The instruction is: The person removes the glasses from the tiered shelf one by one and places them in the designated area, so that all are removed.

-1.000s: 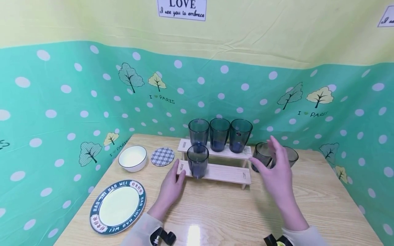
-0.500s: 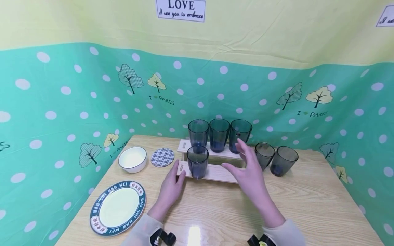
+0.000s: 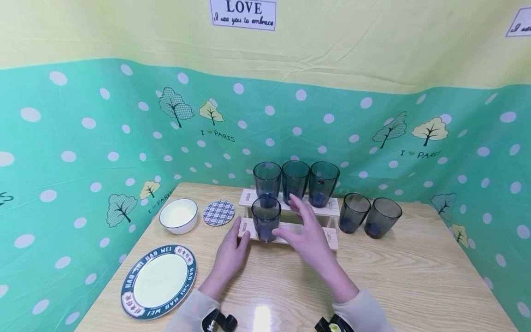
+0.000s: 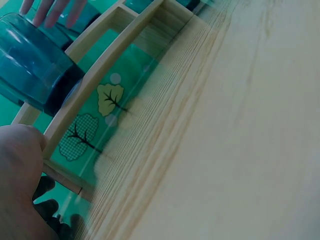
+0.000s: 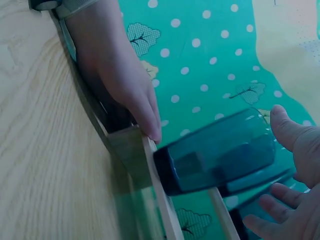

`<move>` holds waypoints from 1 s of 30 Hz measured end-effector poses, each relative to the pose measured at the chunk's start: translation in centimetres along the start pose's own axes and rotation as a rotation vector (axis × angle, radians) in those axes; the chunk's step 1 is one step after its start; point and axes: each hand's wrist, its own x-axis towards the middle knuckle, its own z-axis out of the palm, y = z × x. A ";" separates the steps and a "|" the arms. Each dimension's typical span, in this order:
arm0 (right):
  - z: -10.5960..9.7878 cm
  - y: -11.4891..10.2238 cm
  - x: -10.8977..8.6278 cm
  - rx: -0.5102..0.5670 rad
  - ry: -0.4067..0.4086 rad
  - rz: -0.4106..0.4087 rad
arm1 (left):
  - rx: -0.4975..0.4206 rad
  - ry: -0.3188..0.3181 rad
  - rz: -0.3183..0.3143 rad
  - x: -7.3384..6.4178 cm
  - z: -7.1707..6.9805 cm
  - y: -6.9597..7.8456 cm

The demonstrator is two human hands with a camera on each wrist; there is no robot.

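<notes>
A dark translucent glass [image 3: 265, 216] stands upright on the lower tier of a two-tier wooden rack [image 3: 331, 237]. My left hand [image 3: 230, 253] holds the left end of that lower tier, its thumb at the front; the right wrist view also has this hand [image 5: 127, 75] on the tier's end. Just to the right of the glass is my right hand [image 3: 310, 240], thumb and fingers spread wide. In the right wrist view a gap shows between this hand [image 5: 305, 165] and the glass [image 5: 215, 152]. Several similar glasses [image 3: 295, 182] line the upper tier, side by side.
Two more glasses, one nearer the rack [image 3: 353, 214] and one farther right [image 3: 382, 219], stand on the table [image 3: 415, 281]. To the left are a white bowl [image 3: 179, 216], a checked round coaster [image 3: 219, 213] and a blue-rimmed plate [image 3: 159, 282]. Patterned cloth [image 3: 269, 120] hangs behind.
My right hand has moved left from beside the two table glasses, passing before the rack to the glass on the lower tier. The left hand has kept its place.
</notes>
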 end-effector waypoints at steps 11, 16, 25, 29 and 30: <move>2.4 0.3 0.5 0.028 -0.024 0.038 | -0.002 -0.006 -0.011 0.0 0.0 0.2; 3.0 0.4 0.6 0.015 -0.027 0.069 | 0.004 0.002 -0.003 0.0 0.0 0.1; 3.9 0.9 1.0 0.078 -0.029 0.055 | -0.002 0.005 0.002 0.0 0.1 0.1; 4.1 1.1 1.2 0.076 -0.028 0.049 | -0.009 0.002 -0.002 0.0 0.0 0.2; 4.2 1.1 1.2 0.075 -0.027 0.049 | -0.007 0.002 0.000 0.0 -0.1 0.2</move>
